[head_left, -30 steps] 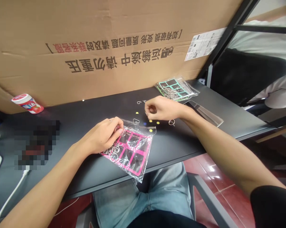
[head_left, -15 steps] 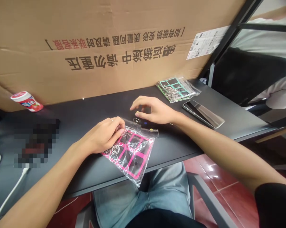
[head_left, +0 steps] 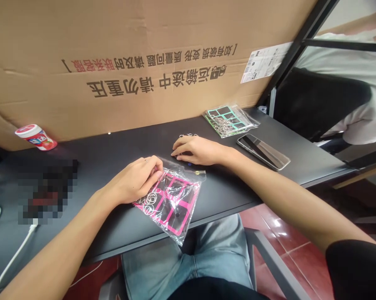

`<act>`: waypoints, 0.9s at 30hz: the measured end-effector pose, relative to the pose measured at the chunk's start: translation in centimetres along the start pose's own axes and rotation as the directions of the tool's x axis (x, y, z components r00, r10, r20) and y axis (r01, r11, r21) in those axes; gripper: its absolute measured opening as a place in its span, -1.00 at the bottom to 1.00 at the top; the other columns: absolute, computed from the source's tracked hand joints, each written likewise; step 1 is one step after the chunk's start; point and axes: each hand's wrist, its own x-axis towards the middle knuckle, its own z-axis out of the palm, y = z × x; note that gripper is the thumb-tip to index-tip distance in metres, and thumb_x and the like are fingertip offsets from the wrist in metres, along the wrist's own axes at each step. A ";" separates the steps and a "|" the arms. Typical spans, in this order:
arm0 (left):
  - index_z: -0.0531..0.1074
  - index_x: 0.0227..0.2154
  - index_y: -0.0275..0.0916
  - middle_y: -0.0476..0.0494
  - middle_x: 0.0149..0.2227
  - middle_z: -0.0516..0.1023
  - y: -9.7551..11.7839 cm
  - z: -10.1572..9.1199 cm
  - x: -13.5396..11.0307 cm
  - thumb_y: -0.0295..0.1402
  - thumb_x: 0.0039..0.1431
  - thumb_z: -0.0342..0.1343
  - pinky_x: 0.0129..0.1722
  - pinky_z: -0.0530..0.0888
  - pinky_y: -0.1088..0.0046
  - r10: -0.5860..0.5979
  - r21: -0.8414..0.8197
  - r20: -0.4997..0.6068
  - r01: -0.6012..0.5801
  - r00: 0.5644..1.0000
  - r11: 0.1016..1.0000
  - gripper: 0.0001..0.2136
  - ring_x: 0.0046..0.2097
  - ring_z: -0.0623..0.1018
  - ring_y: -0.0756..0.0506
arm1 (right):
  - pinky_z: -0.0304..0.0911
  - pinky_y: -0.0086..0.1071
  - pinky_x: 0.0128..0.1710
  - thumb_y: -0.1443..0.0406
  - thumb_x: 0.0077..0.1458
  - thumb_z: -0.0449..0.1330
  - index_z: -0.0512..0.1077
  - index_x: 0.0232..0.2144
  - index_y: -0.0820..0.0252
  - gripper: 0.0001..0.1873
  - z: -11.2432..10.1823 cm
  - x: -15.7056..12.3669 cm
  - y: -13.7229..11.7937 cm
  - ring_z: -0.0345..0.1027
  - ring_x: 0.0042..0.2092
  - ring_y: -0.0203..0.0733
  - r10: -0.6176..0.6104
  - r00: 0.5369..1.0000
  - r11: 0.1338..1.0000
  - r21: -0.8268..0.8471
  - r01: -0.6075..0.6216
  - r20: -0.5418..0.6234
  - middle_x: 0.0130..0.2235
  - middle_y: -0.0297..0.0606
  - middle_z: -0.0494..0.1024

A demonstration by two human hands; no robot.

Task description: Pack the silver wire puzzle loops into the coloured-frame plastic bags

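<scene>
L hand [head_left: 134,180] curled on clear bag [head_left: 172,204], R hand [head_left: 197,151] open on desk [head_left: 97,146]

L hand curled, resting at top edge of bag; can't tell if it's really pinching plastic. Thin ring [head_left: 146,160] on one finger. Bag lies flat on dark grey desk near front edge, bottom corner poking over edge toward lap. Inside: pink card w/ black squares, wire rings [head_left: 149,198] at lower L part.

R hand open, palm down, fingers slightly bent, tips on desk, holding nothing visible. Just beside top edge of bag. Small wire loops [head_left: 188,135] lie just past the fingers, apart from hand. Tiny blue dot [head_left: 189,163] and yellow dot [head_left: 201,172] right by bag edge; too small to tell what they are.

Up R of R hand: 2nd clear bag [head_left: 228,121] w/ teal card, metal rings. Phone [head_left: 263,152] face up, to its lower R. Far L: red/white bottle [head_left: 36,137] on its side, pixelated blob [head_left: 47,191], white cable [head_left: 13,258]. Cardboard sheet [head_left: 144,41] stands behind desk, Chinese print upside down, white label [head_left: 263,62]. Co-worker's white shirt [head_left: 325,58] past black metal frame [head_left: 288,71]. Jeans [head_left: 181,258] below desk.
</scene>
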 end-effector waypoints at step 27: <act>0.34 -0.11 -0.11 -0.07 -0.23 0.58 0.1 0.1 0.2 -0.20 0.54 -0.04 -0.16 0.42 0.25 -0.012 -0.007 0.002 0.012 1.000 1.000 -0.86 -0.22 0.52 -0.16 | 0.34 -0.23 -0.22 0.40 0.24 0.28 0.69 -0.22 0.25 -0.84 -2.8 0.1 -3.1 0.62 -0.19 0.05 0.365 0.909 0.882 -0.387 -0.269 0.201 -0.21 0.00 0.73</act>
